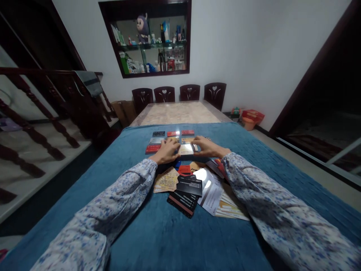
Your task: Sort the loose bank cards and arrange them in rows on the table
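My left hand (168, 150) and my right hand (207, 146) are at either side of a white card (186, 149), their curved fingers at its left and right edges. Around it lie rows of small stacks of cards: a black card (158, 133), a red card (173, 133) and another red card (187, 132) at the back. A light blue-grey card (156, 140) and a red card (152, 149) are left of my left hand. Closer to me is a loose heap with yellowish cards (167, 180), black cards (190, 186) and white cards (211, 195).
A blue cloth (126, 210) covers the near part of the long table (175, 112). Dark wooden chairs (190, 92) stand along its far end. A wooden railing (34, 109) is at the left; an orange bin (248, 123) stands on the floor at the right.
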Available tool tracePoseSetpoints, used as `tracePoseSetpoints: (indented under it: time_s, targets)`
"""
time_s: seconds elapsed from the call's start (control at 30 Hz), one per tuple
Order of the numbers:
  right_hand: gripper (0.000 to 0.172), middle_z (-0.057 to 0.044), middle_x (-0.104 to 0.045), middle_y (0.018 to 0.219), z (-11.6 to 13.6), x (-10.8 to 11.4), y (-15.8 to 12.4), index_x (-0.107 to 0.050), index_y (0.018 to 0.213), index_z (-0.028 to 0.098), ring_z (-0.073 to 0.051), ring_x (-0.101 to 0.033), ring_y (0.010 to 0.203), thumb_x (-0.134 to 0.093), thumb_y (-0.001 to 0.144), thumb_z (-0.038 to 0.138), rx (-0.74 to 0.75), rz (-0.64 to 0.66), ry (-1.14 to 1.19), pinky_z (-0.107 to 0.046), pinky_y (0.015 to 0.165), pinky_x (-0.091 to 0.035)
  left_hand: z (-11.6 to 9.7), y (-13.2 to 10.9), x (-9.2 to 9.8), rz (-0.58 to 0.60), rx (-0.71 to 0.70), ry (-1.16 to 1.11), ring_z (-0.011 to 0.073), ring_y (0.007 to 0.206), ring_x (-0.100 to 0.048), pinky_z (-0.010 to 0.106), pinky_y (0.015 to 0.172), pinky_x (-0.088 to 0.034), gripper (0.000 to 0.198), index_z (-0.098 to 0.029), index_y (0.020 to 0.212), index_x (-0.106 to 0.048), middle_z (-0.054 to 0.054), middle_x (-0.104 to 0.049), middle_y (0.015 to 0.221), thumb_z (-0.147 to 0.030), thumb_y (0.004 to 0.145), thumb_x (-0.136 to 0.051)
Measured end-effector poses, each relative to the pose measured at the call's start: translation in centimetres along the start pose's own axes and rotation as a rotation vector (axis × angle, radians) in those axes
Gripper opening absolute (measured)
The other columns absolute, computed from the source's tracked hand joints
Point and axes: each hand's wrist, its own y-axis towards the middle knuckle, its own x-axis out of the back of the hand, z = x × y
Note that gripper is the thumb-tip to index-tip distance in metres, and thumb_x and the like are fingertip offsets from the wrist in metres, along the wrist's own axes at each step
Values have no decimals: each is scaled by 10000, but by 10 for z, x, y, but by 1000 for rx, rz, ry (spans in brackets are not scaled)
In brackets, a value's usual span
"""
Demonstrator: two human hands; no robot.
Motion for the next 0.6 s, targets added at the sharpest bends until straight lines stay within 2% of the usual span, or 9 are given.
tracePoseSetpoints:
  time_s: [0.23,0.43,0.6]
  targets:
    - [191,-111,-620,1081,-12,-1,7,-736,987,143,-231,-598,982,-754,811,212,-50,43,-41,-309,857,-459,1,23,-9,47,24,6,386,1232,-480,556,988,-363,281,-199,1130,-692,151,-630,1274,-287,864,-693]
    - [168,-130,-636,1083,-20,-2,13,-733,958,134,-240,-621,988,-751,814,217,-101,106,-62,-294,888,-467,-1,39,-12,156,62,43,370,1269,-446,538,994,-351,268,-210,1114,-671,143,-612,1317,-343,882,-659]
    - [158,-132,-645,1084,-28,-4,16,-731,945,141,-239,-621,989,-746,813,225,-116,141,-59,-281,879,-465,-2,49,-16,198,92,58,368,1265,-444,525,1005,-350,246,-208,1069,-668,139,-606,1302,-336,859,-673]
